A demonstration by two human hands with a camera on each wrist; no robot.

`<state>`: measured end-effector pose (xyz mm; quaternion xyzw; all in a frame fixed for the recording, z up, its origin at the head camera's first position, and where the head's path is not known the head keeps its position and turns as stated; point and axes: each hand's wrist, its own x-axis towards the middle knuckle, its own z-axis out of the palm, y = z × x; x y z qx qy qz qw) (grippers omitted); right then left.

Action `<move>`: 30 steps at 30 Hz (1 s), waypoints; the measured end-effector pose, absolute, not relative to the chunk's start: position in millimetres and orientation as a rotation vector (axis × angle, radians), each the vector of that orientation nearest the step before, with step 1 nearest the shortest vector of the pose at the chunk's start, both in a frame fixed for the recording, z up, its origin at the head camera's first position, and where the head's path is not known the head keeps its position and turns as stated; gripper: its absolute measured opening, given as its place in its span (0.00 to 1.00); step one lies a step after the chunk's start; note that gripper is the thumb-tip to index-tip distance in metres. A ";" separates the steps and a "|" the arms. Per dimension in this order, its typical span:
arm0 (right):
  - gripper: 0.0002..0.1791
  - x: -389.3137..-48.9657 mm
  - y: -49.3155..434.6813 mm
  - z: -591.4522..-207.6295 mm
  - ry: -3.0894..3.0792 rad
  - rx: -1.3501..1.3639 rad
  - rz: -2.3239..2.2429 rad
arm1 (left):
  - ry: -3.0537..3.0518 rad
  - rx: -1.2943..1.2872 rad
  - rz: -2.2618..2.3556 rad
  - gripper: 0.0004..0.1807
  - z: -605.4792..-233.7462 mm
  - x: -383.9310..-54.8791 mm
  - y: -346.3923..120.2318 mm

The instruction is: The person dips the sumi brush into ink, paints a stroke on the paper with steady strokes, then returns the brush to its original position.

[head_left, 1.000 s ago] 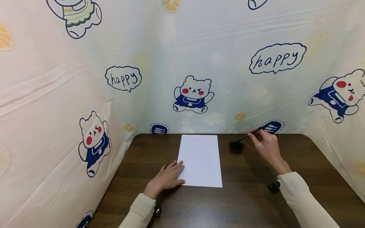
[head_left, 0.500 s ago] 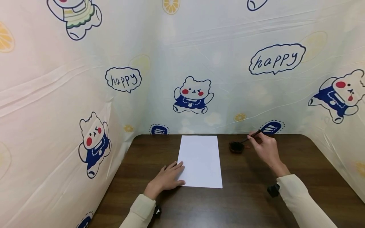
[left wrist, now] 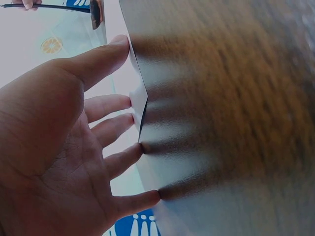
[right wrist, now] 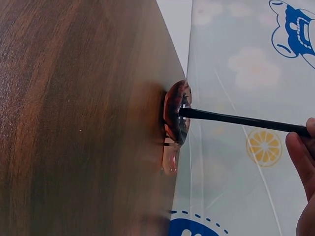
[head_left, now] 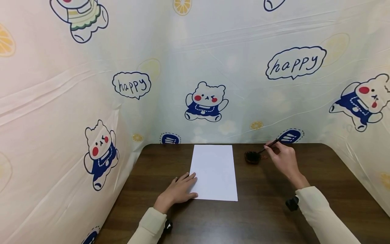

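A blank white sheet of paper (head_left: 213, 173) lies on the table. My left hand (head_left: 177, 189) rests at its lower left edge, fingers spread; in the left wrist view the thumb and some fingertips touch the sheet (left wrist: 139, 91), the others the tabletop. Between thumb and fingers my right hand (head_left: 284, 161) pinches a slim black brush (head_left: 272, 143), slanting down to the left. The brush's tip is in a small reddish-brown dish (head_left: 249, 162) with dark contents, right of the paper. From the right wrist, the brush (right wrist: 241, 119) meets the short-handled dish (right wrist: 172, 113) at its opening.
The dark wooden table (head_left: 262, 217) has rounded far corners. A pale printed curtain (head_left: 170, 112) with bears and orange slices hangs close behind its far edge and along both sides. A black wrist camera (head_left: 292, 202) sits at the right cuff.
My right hand has shifted slightly left and down, and the brush sits a little lower at the dish. In the last half second almost nothing moves. The left hand stays on the paper.
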<state>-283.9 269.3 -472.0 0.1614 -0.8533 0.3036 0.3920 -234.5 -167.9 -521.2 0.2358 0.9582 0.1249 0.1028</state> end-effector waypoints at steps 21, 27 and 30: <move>0.07 -283.9 270.1 -456.3 -2.072 0.466 0.732 | 2.825 0.701 0.354 0.39 -519.2 -235.2 -168.3; 0.08 -283.5 268.7 -454.9 -2.088 0.456 0.744 | 2.830 0.700 0.354 0.39 -519.7 -235.3 -168.0; 0.08 -284.4 268.3 -456.5 -2.101 0.448 0.743 | 2.830 0.697 0.349 0.39 -520.4 -235.3 -167.9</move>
